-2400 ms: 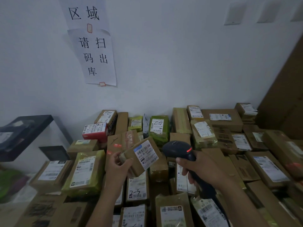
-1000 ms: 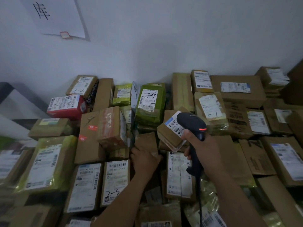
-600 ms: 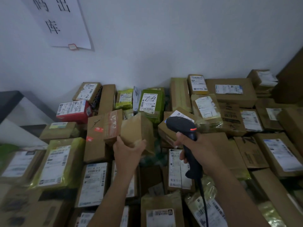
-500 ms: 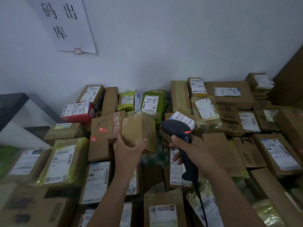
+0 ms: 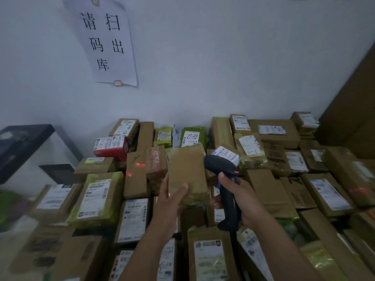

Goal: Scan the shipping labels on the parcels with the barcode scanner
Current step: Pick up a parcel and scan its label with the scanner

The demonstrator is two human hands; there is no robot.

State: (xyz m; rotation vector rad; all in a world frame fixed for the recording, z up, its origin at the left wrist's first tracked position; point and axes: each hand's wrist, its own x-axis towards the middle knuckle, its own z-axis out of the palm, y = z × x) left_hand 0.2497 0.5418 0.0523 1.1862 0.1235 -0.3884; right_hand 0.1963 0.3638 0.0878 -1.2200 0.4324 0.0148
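A white wall (image 5: 223, 57) fills the upper half of the view. Below it a heap of parcels (image 5: 274, 130), mostly brown cartons and yellow-green bags with white shipping labels facing up, spreads from edge to edge. A black shelf (image 5: 20, 142) stands at the far left. A paper sign (image 5: 107, 41) with handwritten Chinese characters hangs on the wall.

Above the middle of the heap, the left hand (image 5: 170, 197) holds a brown parcel (image 5: 186, 169) upright, thumb across its near face and fingers behind it; that plain, tape-wrapped face is turned toward the camera. Just to its right, the right hand (image 5: 241, 197) is wrapped around the handle of the dark barcode scanner (image 5: 227, 191). The scanner's head is level with the parcel's right edge and points away, toward a labelled parcel (image 5: 227, 154) on the heap. Whether a finger presses the trigger is probably not readable from this angle.
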